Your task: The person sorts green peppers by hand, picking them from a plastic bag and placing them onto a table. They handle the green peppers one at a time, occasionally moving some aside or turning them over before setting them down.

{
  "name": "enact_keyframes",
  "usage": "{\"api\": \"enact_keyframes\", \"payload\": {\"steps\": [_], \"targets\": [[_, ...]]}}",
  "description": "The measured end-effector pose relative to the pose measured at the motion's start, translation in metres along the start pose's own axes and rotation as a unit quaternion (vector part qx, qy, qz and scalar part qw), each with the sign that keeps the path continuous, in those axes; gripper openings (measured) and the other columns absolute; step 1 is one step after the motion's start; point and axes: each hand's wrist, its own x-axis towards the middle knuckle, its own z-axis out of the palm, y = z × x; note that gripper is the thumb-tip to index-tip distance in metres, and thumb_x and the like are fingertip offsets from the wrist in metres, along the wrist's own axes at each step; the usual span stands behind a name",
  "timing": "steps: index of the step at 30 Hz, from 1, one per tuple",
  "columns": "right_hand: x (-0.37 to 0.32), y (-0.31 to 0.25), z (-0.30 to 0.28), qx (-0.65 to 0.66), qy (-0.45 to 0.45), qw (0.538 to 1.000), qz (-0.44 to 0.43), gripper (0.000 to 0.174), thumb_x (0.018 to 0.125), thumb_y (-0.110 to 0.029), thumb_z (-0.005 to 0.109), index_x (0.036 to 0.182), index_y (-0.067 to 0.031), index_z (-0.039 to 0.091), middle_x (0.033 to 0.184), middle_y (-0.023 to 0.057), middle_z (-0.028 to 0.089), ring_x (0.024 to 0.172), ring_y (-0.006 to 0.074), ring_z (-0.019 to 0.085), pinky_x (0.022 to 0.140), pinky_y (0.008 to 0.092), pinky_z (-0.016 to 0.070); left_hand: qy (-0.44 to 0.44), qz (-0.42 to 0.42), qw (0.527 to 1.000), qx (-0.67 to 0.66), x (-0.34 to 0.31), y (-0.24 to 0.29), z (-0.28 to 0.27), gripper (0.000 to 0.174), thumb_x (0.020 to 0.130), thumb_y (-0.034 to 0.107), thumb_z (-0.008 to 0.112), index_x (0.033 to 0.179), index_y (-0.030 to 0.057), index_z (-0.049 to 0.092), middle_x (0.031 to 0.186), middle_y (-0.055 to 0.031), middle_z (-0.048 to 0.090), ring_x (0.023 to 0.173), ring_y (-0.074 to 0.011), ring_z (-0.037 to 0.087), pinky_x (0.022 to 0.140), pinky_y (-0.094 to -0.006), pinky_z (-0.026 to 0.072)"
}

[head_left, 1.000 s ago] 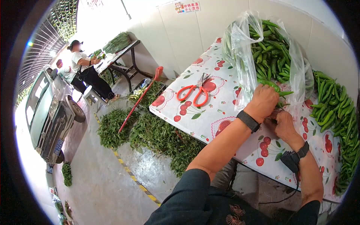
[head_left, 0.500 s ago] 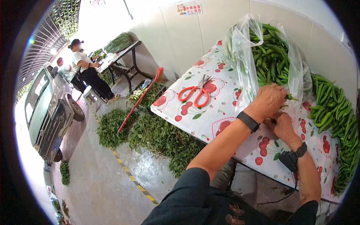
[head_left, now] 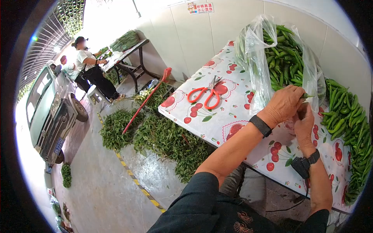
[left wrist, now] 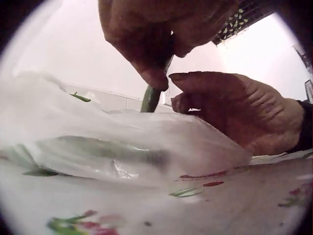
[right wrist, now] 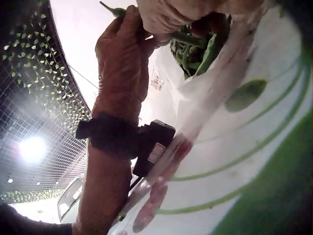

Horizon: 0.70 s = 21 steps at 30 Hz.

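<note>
In the head view, the left hand (head_left: 285,103) pinched a slim green chilli pepper (head_left: 307,95) at the mouth of the clear plastic bag (head_left: 258,73) on the cherry-print surface (head_left: 233,116), the right hand (head_left: 305,124) just beside. The left wrist view showed that pinch above the bag. The right wrist view left the right hand's grip unclear.

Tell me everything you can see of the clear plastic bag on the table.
The plastic bag is thin, clear and crinkled, its mouth gaping upward, stuffed with long green peppers. It sits on the cherry-print tablecloth by the white wall, next to a loose pepper heap. At its near edge the left hand pinches a pepper, with the right hand close beside.
</note>
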Motion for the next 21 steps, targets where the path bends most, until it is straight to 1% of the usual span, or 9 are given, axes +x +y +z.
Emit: {"api": "enact_keyframes", "payload": {"steps": [3, 5, 7, 8, 15, 17, 19, 20, 21], "targets": [[0.001, -0.002, 0.003, 0.020, 0.030, 0.999, 0.007, 0.024, 0.081, -0.004, 0.066, 0.100, 0.0003, 0.052, 0.088, 0.0058, 0.059, 0.080, 0.0149, 0.058, 0.071, 0.0275, 0.0469, 0.021, -0.037, 0.997, -0.062, 0.002, 0.002, -0.002, 0.018, 0.083, 0.016, 0.059, 0.090, 0.0008, 0.051, 0.078, -0.0188, 0.057, 0.077, -0.0394, 0.056, 0.065, -0.0449, 0.0453], [-0.003, 0.002, 0.004, 0.044, 0.010, 0.999, 0.010, 0.030, 0.083, 0.004, 0.059, 0.113, 0.0010, 0.052, 0.096, 0.0046, 0.059, 0.085, 0.0121, 0.056, 0.076, 0.0243, 0.0450, 0.009, -0.089, 0.992, -0.091, 0.002, 0.004, -0.004, 0.023, 0.086, 0.020, 0.059, 0.086, -0.0003, 0.048, 0.070, -0.0230, 0.053, 0.071, -0.0440, 0.053, 0.062, -0.0471, 0.0421], [-0.001, 0.002, 0.001, 0.106, -0.086, 0.984, 0.113, 0.031, 0.087, -0.002, 0.060, 0.117, 0.0019, 0.052, 0.103, 0.0060, 0.060, 0.088, 0.0124, 0.056, 0.077, 0.0242, 0.0449, 0.018, -0.107, 0.989, -0.098, 0.003, 0.006, -0.007, 0.027, 0.087, 0.023, 0.058, 0.081, -0.0011, 0.047, 0.066, -0.0247, 0.051, 0.069, -0.0458, 0.052, 0.060, -0.0480, 0.0411], [-0.003, 0.003, 0.003, 0.099, -0.083, 0.988, 0.084, 0.031, 0.087, -0.005, 0.061, 0.116, 0.0023, 0.054, 0.094, 0.0065, 0.063, 0.075, 0.0117, 0.058, 0.067, 0.0253, 0.0468, 0.017, -0.112, 0.989, -0.099, 0.003, 0.006, -0.008, 0.028, 0.087, 0.023, 0.058, 0.079, -0.0014, 0.048, 0.066, -0.0247, 0.051, 0.069, -0.0457, 0.052, 0.060, -0.0478, 0.0413], [-0.001, -0.003, 0.004, -0.010, -0.103, 0.988, 0.112, 0.027, 0.086, -0.009, 0.061, 0.111, 0.0030, 0.059, 0.077, 0.0069, 0.065, 0.064, 0.0133, 0.059, 0.060, 0.0275, 0.0460, 0.048, -0.161, 0.976, -0.137, 0.004, -0.001, -0.005, 0.022, 0.084, 0.018, 0.062, 0.088, -0.0024, 0.054, 0.071, -0.0249, 0.056, 0.071, -0.0442, 0.055, 0.060, -0.0455, 0.0444], [0.000, 0.012, 0.010, -0.051, -0.059, 0.997, -0.016, 0.025, 0.083, -0.009, 0.063, 0.104, 0.0031, 0.061, 0.075, 0.0114, 0.066, 0.061, 0.0181, 0.060, 0.059, 0.0314, 0.0462, 0.123, -0.104, 0.982, -0.098, 0.003, -0.016, 0.009, 0.020, 0.083, 0.016, 0.062, 0.094, 0.0000, 0.057, 0.075, -0.0216, 0.059, 0.070, -0.0405, 0.058, 0.058, -0.0436, 0.0453], [0.002, 0.012, 0.005, -0.135, -0.101, 0.985, 0.026, 0.023, 0.080, -0.010, 0.064, 0.099, 0.0032, 0.061, 0.078, 0.0163, 0.066, 0.064, 0.0225, 0.062, 0.061, 0.0345, 0.0476, 0.086, -0.120, 0.989, -0.031, 0.002, -0.031, 0.017, 0.020, 0.083, 0.016, 0.063, 0.095, 0.0014, 0.058, 0.074, -0.0166, 0.061, 0.065, -0.0311, 0.061, 0.057, -0.0407, 0.0462], [0.000, -0.003, 0.001, -0.117, -0.093, 0.989, 0.010, 0.022, 0.081, -0.011, 0.065, 0.098, 0.0027, 0.060, 0.077, 0.0171, 0.065, 0.065, 0.0228, 0.063, 0.062, 0.0350, 0.0484, 0.060, -0.156, 0.984, -0.060, 0.004, -0.024, 0.009, 0.023, 0.082, 0.018, 0.065, 0.095, 0.0013, 0.058, 0.069, -0.0135, 0.058, 0.060, -0.0200, 0.059, 0.056, -0.0371, 0.0467], [-0.001, -0.022, -0.003, -0.055, -0.110, 0.986, 0.109, 0.026, 0.082, -0.012, 0.065, 0.103, 0.0014, 0.060, 0.077, 0.0172, 0.065, 0.066, 0.0212, 0.063, 0.061, 0.0341, 0.0487, 0.027, -0.170, 0.985, -0.030, 0.006, -0.016, 0.000, 0.024, 0.084, 0.019, 0.065, 0.097, 0.0001, 0.058, 0.071, -0.0100, 0.060, 0.060, -0.0123, 0.058, 0.052, -0.0304, 0.0483]]}}
